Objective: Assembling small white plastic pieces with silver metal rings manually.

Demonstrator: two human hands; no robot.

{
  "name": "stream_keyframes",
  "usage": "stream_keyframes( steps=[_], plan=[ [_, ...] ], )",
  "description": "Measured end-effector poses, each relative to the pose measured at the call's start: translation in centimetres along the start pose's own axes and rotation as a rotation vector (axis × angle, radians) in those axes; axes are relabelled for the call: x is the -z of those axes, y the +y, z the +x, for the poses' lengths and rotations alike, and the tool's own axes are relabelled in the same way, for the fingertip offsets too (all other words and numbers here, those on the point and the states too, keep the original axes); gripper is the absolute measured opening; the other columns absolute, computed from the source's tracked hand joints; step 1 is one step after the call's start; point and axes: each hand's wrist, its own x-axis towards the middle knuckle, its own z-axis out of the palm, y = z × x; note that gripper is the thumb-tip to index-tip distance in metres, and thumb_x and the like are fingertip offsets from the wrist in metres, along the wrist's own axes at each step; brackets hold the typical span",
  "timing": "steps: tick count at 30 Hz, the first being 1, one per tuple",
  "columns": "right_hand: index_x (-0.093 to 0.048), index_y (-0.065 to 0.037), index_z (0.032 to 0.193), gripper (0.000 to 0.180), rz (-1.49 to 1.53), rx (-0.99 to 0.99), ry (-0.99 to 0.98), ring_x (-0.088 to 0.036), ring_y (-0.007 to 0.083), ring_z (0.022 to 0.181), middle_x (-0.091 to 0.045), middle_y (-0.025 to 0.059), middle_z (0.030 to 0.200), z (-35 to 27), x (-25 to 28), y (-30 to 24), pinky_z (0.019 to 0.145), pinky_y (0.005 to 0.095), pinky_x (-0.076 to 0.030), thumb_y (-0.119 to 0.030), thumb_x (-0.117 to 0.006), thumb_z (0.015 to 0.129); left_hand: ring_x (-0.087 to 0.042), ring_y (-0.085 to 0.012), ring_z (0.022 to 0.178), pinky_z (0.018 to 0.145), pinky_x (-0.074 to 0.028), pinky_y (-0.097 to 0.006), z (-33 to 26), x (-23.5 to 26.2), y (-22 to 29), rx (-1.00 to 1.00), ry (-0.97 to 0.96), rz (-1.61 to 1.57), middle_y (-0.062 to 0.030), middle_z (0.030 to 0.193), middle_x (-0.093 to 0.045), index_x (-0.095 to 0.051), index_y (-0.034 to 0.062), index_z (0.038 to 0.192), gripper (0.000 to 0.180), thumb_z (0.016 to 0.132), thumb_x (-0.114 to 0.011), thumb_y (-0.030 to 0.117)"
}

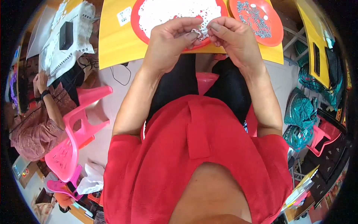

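My left hand (167, 44) is closed in a pinch on a small white plastic piece with round holes (197, 34). Close beside it, my right hand (238, 42) also pinches thumb against fingers; whatever lies between those fingertips is too small to make out. Both hands are over the near rim of a round red tray (135, 27), which is heaped with many similar white pieces (175, 9). To the right is a second orange-red tray (275, 34) with small grey metal parts that look like screws (256, 20) and a few white discs.
The trays rest on a yellow table (115, 48), where a white label (124, 16) lies left. A pink chair (71, 138) and another seated person (41, 123) are at the left, near a cloth-covered table with a black box (66, 35). Teal bags (301, 112) stand at the right.
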Motion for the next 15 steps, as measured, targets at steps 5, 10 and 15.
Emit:
stream_keyframes(
  steps=[5,10,15],
  plan=[
    [-0.061,0.001,0.088,0.014,0.015,0.020,0.051,-0.049,0.0058,0.060,-0.058,0.0020,0.071,-0.3,-1.1,0.1,0.056,0.0179,-0.039,-0.011,-0.057,0.082,-0.058,-0.0093,0.069,0.059,-0.048,-0.019,-0.6,-0.7,0.5,-0.035,0.030,-0.004,-0.0066,0.080,-0.059,-0.054,-0.0016,0.096,0.017,0.079,-0.055,-0.003],
    [-0.060,0.002,0.087,0.015,0.064,-0.052,0.046,-0.054,0.0071,0.062,-0.059,0.0033,0.071,-0.7,-1.8,-0.4,0.057,0.0185,-0.042,-0.012,-0.056,0.082,-0.057,-0.0087,0.068,0.059,-0.048,-0.018,-0.9,-0.5,0.1,-0.061,0.033,0.002,-0.0053,0.079,-0.059,-0.055,-0.0011,0.091,0.013,0.079,-0.055,-0.004],
    [-0.059,0.002,0.087,0.014,0.088,-0.046,0.007,-0.056,0.0087,0.064,-0.059,0.0040,0.072,-0.7,-1.4,0.0,0.059,0.0196,-0.045,-0.012,-0.056,0.082,-0.057,-0.0082,0.068,0.058,-0.048,-0.018,-1.0,-0.7,0.0,-0.067,0.053,0.018,-0.0045,0.078,-0.059,-0.056,-0.0011,0.090,0.012,0.078,-0.055,-0.005]
  ],
)
